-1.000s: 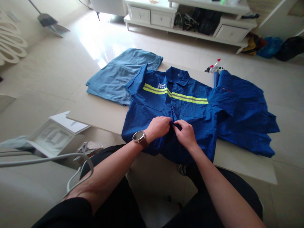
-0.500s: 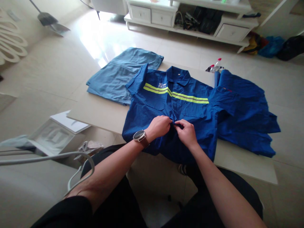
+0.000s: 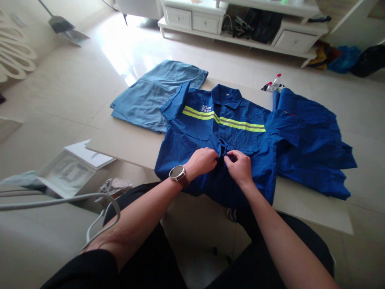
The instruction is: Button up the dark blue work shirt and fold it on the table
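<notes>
A dark blue work shirt [image 3: 195,136] with a yellow reflective stripe lies front-up on a low beige table [image 3: 129,142], its hem hanging over the near edge. My left hand [image 3: 202,160], with a watch on the wrist, pinches the left side of the shirt's front opening. My right hand [image 3: 239,166] pinches the right side of the opening, fingertips almost touching the left hand. Both hands are closed on the fabric at mid-chest height of the shirt.
A lighter blue garment [image 3: 150,96] lies on the table's far left. Another dark blue garment [image 3: 313,144] lies at the right. A bottle [image 3: 272,84] stands beyond the table. A white box [image 3: 70,170] sits on the floor at left. White drawers [image 3: 240,24] line the far wall.
Both hands have shifted slightly up the shirt's front opening, staying pinched together on the fabric. Nothing else has moved.
</notes>
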Available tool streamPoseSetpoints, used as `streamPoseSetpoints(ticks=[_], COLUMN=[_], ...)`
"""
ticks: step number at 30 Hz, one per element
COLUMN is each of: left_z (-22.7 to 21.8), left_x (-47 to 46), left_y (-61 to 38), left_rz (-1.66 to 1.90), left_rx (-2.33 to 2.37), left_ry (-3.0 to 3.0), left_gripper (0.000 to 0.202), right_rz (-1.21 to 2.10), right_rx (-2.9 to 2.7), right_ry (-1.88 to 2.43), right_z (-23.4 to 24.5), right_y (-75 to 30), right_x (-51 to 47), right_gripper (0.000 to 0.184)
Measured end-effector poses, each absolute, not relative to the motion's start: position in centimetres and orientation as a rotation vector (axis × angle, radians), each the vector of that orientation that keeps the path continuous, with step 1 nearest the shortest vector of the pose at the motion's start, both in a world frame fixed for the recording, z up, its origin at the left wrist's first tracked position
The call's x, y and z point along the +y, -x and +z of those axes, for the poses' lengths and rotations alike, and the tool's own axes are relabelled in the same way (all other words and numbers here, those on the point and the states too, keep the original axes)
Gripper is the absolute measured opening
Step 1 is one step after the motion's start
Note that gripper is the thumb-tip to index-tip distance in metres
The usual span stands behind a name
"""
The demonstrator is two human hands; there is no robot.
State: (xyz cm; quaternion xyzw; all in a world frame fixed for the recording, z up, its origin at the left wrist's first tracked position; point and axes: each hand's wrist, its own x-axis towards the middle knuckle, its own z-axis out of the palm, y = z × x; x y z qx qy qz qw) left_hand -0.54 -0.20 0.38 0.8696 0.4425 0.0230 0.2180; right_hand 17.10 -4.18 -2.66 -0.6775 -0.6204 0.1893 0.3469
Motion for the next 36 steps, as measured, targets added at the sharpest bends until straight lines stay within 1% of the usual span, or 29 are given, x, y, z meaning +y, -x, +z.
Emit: streamPoseSetpoints(ticks=[2,5,7,9,13,15,17,20,24,26,29,32,34,36], left_z=[0.4,0.4,0.4,0.6,0.8,0.9,0.9,0.7,-0.1,-0.5,-1.0,-1.2,-1.2,-1.2], left_x=[-0.2,-0.2,-0.2,-0.3,-0.2,-0.1,-0.1,-0.1,-0.1,0.0,0.1,0.1,0.1,0.0], left_y=[0.5,0.5,0.5,0.5,0.4,0.2,0.1,0.0,0.0,-0.1,-0.3,-0.5,-0.5,-0.4], left_rz=[0.051,0.058,0.069,0.081,0.115,0.128,0.119,0.068,0.019,0.009,0.006,0.018,0.033,0.043], left_rx=[1.23,1.239,1.249,1.279,1.401,1.467,1.541,1.616,1.575,1.536,1.494,1.482,1.47,1.458], left_ry=[-2.403,-2.403,-2.394,-2.368,-2.271,-2.218,-2.172,-2.129,-2.162,-2.191,-2.205,-2.201,-2.207,-2.216], left_gripper=[0.032,0.03,0.026,0.024,0.031,0.027,0.025,0.026,0.022,0.022,0.024,0.026,0.027,0.026], right_rz=[0.465,0.403,0.357,0.317,0.207,0.166,0.154,0.165,0.164,0.164,0.172,0.31,0.424,0.432], right_rx=[-1.609,-1.612,-1.66,-1.746,-1.895,-1.959,-2.025,-2.096,-2.109,-2.113,-2.055,-1.947,-1.897,-1.849], right_ry=[1.738,1.714,1.675,1.591,1.426,1.37,1.307,1.209,1.114,1.156,1.402,1.65,1.721,1.747], right_z=[-2.1,-1.4,-1.1,-0.9,-0.4,-0.2,-0.1,-0.1,-0.1,-0.1,-0.4,-1.2,-1.9,-2.5], right_y=[-17.2,-17.5,-17.6,-17.5,-16.9,-16.6,-16.4,-16.1,-16.1,-16.2,-16.4,-16.6,-16.8,-16.9], right_x=[-4.2,-4.4,-4.5,-4.8,-5.7,-6.2,-6.8,-7.4,-7.8,-7.6,-7.0,-6.1,-5.7,-5.4], right_gripper=[0.024,0.046,0.051,0.049,0.044,0.044,0.045,0.045,0.046,0.048,0.048,0.037,0.029,0.028])
